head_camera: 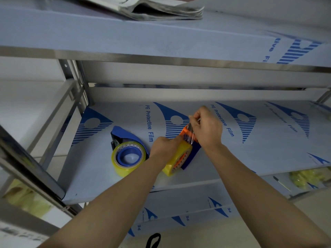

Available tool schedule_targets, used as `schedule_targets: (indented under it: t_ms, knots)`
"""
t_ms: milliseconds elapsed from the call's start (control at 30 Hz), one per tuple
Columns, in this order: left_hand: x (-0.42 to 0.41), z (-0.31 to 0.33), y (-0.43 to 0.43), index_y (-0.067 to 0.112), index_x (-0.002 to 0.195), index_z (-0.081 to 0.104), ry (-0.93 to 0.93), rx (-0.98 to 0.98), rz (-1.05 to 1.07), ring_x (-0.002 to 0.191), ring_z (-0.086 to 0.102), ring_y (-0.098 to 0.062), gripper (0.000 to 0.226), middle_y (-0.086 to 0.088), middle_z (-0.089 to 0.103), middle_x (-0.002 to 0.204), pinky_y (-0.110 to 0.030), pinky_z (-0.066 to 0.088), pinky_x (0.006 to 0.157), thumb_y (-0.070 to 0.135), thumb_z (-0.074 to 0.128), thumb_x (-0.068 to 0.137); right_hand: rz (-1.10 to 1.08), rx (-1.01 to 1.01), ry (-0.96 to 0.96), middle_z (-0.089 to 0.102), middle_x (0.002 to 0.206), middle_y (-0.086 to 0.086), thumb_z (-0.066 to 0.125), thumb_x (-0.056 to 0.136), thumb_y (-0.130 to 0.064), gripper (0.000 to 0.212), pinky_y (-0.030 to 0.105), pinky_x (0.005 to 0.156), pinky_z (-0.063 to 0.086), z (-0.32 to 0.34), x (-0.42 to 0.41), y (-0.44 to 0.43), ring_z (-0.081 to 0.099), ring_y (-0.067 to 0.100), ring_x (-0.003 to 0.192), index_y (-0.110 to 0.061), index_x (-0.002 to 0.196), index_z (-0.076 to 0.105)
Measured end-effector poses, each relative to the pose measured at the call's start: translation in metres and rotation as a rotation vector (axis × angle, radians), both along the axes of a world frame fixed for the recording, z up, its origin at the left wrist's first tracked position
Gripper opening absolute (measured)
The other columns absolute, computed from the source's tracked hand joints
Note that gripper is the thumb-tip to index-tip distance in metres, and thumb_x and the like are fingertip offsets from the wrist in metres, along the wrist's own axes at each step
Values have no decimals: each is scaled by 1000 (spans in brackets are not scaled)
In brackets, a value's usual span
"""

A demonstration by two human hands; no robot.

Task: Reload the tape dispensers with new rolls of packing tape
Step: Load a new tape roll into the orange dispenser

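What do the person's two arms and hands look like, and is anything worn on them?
Both forearms are bare up to the bottom edge of the picture; no sleeves show. The left hand and the right hand wear no gloves. No watch, bracelet or ring is visible on the wrists or fingers. No markings can be seen.

Metal shelf unit (161, 59), steel frame, boards covered in white film with blue printed logos and the words "PE Protective Film". On the top board of the unit: a stack of folded newspapers (161, 9). Below the middle board, at the unit's left and right ends: yellowish bundles (304, 178), contents unclear. Under the unit's front edge: a black loop (153, 240).
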State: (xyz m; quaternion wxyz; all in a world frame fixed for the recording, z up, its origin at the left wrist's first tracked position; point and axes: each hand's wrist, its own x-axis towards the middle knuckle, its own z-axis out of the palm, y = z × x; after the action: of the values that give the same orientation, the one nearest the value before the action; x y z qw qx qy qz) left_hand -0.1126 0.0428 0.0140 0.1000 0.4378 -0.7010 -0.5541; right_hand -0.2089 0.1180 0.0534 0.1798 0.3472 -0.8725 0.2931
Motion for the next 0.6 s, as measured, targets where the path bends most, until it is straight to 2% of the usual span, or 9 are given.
schedule_targets:
  t_ms: [67, 233, 400, 500, 600]
  knots:
    - [0, -1, 0, 14, 68, 52, -3, -2, -1, 58, 47, -17, 42, -2, 50, 61, -29, 41, 59, 54, 54, 81, -1, -55, -52, 64, 83, 8, 58, 89, -32, 25, 23, 49, 29, 0, 0, 2, 49, 13, 67, -7, 89, 56]
    - [3, -5, 0, 14, 73, 55, 0, -17, 3, 66, 52, -22, 47, -8, 55, 72, -32, 44, 64, 60, 51, 80, -32, -166, -191, 60, 79, -4, 62, 84, -39, 29, 26, 60, 40, 0, 0, 9, 54, 12, 72, -11, 88, 58]
    - [8, -6, 2, 13, 61, 46, 34, -43, -2, 62, 50, -22, 62, -9, 53, 66, -32, 40, 60, 73, 46, 75, -37, -262, -356, 60, 78, -5, 68, 79, -40, 25, 31, 66, 46, 1, -3, 13, 57, 14, 74, -17, 79, 56]
    - [14, -6, 3, 13, 65, 48, 52, -38, 15, 65, 50, -22, 64, -9, 51, 67, -32, 40, 61, 74, 37, 78, 4, -308, -502, 57, 70, -6, 70, 79, -35, 25, 34, 69, 48, 1, -3, 12, 57, 15, 71, -14, 78, 56]
    - [18, -7, 5, 14, 64, 46, 130, 31, 90, 67, 50, -22, 60, -10, 50, 68, -33, 41, 65, 70, 34, 83, 39, -303, -556, 53, 69, -10, 68, 81, -34, 25, 36, 73, 48, 5, -1, 9, 57, 16, 76, -13, 80, 53]
